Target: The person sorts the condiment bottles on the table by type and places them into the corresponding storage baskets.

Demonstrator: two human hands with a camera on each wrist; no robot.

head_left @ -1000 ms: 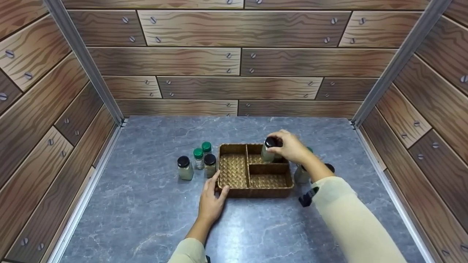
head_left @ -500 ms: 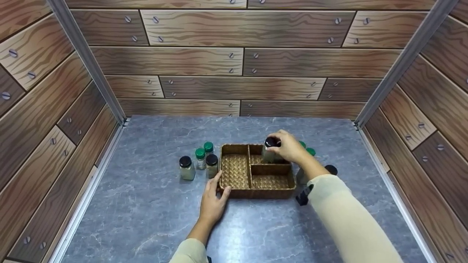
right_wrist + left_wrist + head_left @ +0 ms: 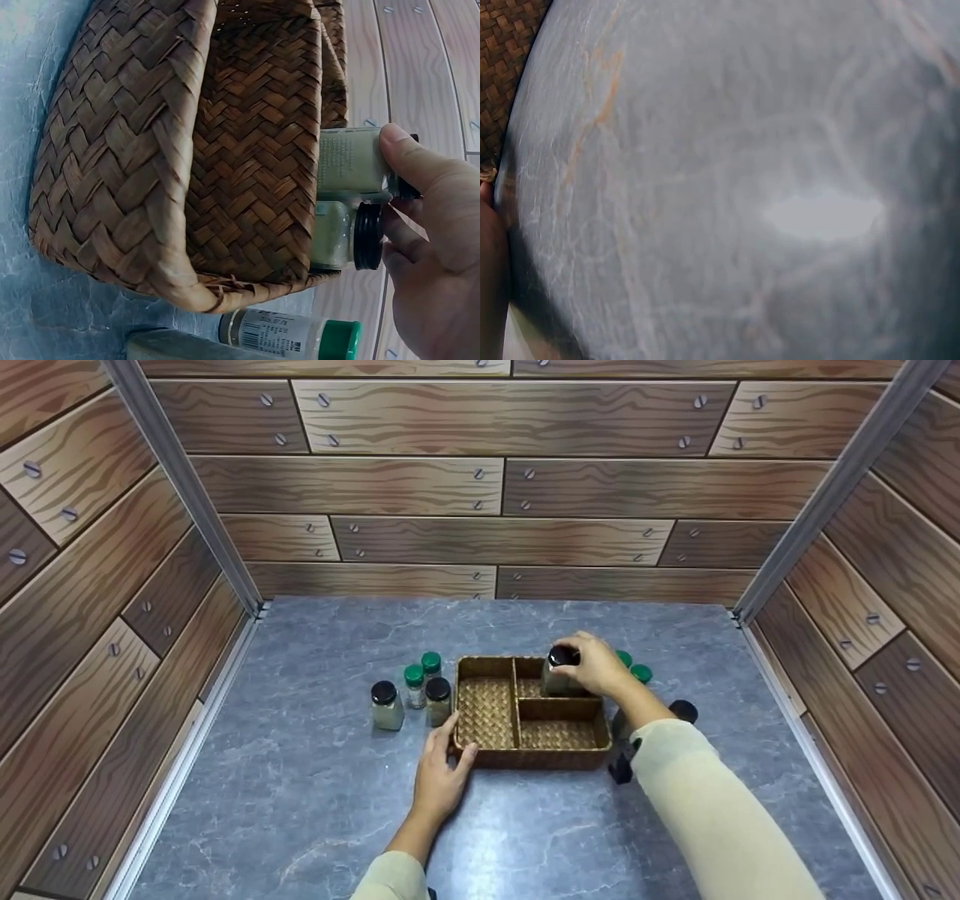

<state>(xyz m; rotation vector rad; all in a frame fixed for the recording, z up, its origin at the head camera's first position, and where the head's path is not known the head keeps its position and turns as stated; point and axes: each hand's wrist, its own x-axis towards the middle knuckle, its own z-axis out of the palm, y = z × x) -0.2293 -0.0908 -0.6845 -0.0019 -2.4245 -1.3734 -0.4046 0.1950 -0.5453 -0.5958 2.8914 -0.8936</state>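
A woven basket [image 3: 536,760] with three compartments stands mid-table. My right hand [image 3: 600,669] holds a black-lidded spice jar [image 3: 556,681] by its lid end, over the back right compartment. In the right wrist view, the thumb [image 3: 409,154] lies along this jar [image 3: 349,163]; a second black-lidded jar [image 3: 331,234] is beside it behind the divider, its lid close to the curled fingers. Straight-fingered, my left hand [image 3: 439,780] rests against the basket's front left corner. The left wrist view catches only a bit of basket [image 3: 502,75] and the hand's edge.
Left of the basket stand two black-lidded jars [image 3: 387,707] and two green-capped shakers [image 3: 414,688]. On its right, green caps [image 3: 640,673] and a black lid [image 3: 683,710] show partly behind the right arm. Wood-patterned walls [image 3: 405,484] enclose the table.
The right hand has lowered slightly with the spice jar at the back right compartment. The left hand stays at the basket corner. The whole head view has shifted slightly.
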